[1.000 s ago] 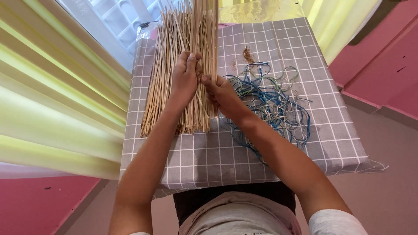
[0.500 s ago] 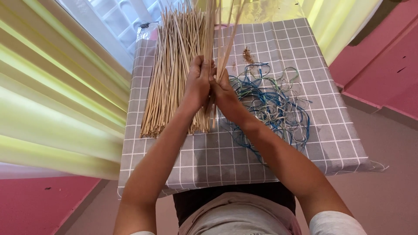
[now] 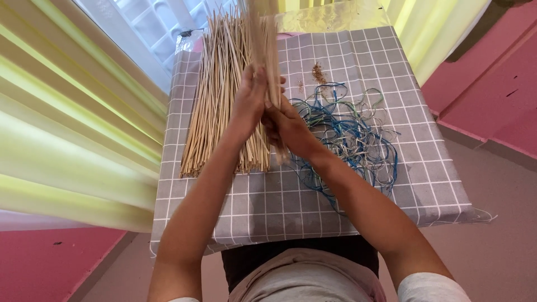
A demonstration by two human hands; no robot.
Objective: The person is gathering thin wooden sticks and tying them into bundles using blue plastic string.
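Curtain: pale yellow-green folds (image 3: 67,128) hang along the left side, well clear of the hands.
Window: a white grille (image 3: 151,28) shows at top left, behind the far ends of the sticks.
Table: a grey cloth with a white grid (image 3: 279,207) covers it; the near edge hangs just above the person's lap.
Stick pile: a broad sheaf of thin tan sticks (image 3: 215,95) lies flat on the left half of the cloth, long axis running away from the person, near ends fanned toward the lap.
Left hand: the left hand (image 3: 250,100) is closed with its fingers curled around a small bundle, pressed against the other hand.
Held bundle: a small bundle of sticks (image 3: 264,39) rises from between the two hands, tilted up and away, lifted off the pile; its upper part is blurred, and its lower ends stick out just below the hands.
Right hand: the right hand (image 3: 286,126) is closed on the same bundle from below and to the right, touching the left hand.
Key relation: the bundle's long axis runs along the forearms, away from the body; both hands grip at its lower part, the left one higher.
Cords: a loose tangle of blue, green and pale cords (image 3: 352,134) lies just right of the hands.
Crumbs: a small brown heap (image 3: 319,71) sits beyond the cords.
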